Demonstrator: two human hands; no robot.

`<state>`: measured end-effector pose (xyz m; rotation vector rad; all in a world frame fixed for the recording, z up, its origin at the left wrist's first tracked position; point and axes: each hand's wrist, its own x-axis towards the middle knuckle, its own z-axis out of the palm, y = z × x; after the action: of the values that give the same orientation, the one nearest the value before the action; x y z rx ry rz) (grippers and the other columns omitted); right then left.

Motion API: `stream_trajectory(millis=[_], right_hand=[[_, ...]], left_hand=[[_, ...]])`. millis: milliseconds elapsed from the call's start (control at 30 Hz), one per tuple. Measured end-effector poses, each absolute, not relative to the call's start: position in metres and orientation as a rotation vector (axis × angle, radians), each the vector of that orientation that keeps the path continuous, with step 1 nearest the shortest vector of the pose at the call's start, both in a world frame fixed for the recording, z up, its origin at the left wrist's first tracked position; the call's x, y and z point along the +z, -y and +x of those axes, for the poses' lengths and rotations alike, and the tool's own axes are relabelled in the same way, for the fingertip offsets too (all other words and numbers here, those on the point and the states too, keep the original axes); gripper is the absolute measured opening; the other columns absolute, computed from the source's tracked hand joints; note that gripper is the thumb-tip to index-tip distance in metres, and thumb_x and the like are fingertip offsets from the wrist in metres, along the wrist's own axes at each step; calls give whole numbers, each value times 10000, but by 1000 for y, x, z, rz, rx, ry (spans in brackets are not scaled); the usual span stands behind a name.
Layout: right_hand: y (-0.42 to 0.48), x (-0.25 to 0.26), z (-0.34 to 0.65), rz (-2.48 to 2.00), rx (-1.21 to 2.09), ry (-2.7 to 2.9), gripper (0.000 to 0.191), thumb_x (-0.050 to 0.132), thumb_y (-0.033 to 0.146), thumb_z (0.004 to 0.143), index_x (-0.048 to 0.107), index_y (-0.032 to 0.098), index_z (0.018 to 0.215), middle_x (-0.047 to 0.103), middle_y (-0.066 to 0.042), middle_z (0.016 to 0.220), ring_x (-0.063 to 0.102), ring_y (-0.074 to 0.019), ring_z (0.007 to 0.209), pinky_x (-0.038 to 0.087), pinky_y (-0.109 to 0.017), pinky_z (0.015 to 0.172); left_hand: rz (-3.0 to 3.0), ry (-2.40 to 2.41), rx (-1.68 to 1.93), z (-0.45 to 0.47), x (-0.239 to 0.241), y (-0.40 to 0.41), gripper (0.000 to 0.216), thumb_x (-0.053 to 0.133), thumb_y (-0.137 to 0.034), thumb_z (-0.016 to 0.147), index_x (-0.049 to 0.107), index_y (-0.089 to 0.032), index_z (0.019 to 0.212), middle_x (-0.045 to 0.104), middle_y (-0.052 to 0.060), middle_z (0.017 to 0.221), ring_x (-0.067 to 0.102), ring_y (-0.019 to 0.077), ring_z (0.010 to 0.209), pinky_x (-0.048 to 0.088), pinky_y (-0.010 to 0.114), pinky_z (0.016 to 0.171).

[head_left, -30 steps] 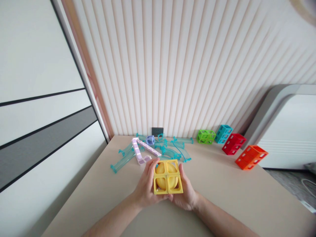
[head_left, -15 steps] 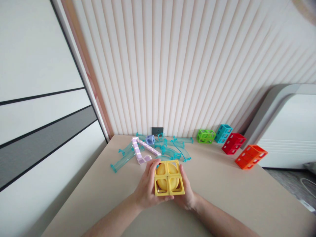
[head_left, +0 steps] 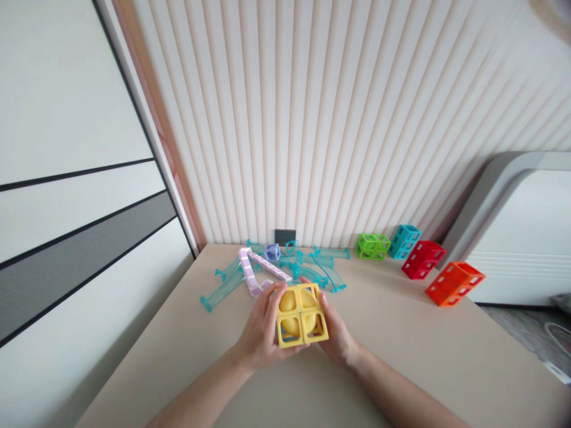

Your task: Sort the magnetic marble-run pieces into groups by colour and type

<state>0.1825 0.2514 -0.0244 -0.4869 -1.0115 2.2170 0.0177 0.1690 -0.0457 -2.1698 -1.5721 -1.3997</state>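
Observation:
Between my two hands is a yellow building block [head_left: 301, 315], square-faced with four windows and a rounded shape inside. My left hand [head_left: 262, 333] is closed around its left side, thumb or fingers along the edge and some fingers beneath. On the opposite side my right hand [head_left: 337, 336] grips the block, with part of its fingers hidden behind it. The block is held above the table, slightly tilted. Just beyond it lie lilac strip pieces [head_left: 250, 273] and clear teal track pieces [head_left: 223, 292].
A small periwinkle cube [head_left: 272, 252] sits among the teal pieces by the wall socket [head_left: 285, 238]. Along the right stand open-framed blocks: green [head_left: 373, 246], blue [head_left: 404, 241], red [head_left: 423, 260] and orange [head_left: 454, 284]. A ribbed wall [head_left: 285, 119] bounds the table's back.
The yellow block has shifted slightly left and up, and tilted a little. My right fingers now show behind its top edge. The pieces on the table stay put.

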Motion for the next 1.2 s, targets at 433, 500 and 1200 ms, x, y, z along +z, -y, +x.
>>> stream_trajectory(millis=[433, 500, 1200], right_hand=[[-250, -21, 183, -486, 2133, 1228, 965, 858, 330, 740, 257, 287, 1493, 681, -45, 1149, 693, -229, 968, 538, -374, 884], [-251, -21, 183, -482, 2124, 1234, 977, 875, 350, 716, 270, 290, 1480, 685, -43, 1147, 695, -226, 960, 541, -363, 872], [-251, -27, 183, -465, 2078, 1324, 925, 890, 394, 696, 312, 318, 1414, 648, -32, 1156, 667, -226, 1006, 542, -377, 888]], left_hand=[[-2150, 1557, -1350, 15, -49, -169, 1021, 763, -545, 775, 201, -162, 1537, 427, 224, 1363, 475, 390, 1307, 491, 521, 1038], [-2151, 1544, -1346, 14, -49, -169, 1018, 758, -547, 779, 201, -157, 1537, 429, 226, 1359, 475, 389, 1306, 493, 521, 1037], [-2160, 1501, -1359, 11, -51, -172, 1014, 727, -608, 782, 224, -144, 1530, 449, 227, 1351, 493, 382, 1288, 512, 511, 1019]])
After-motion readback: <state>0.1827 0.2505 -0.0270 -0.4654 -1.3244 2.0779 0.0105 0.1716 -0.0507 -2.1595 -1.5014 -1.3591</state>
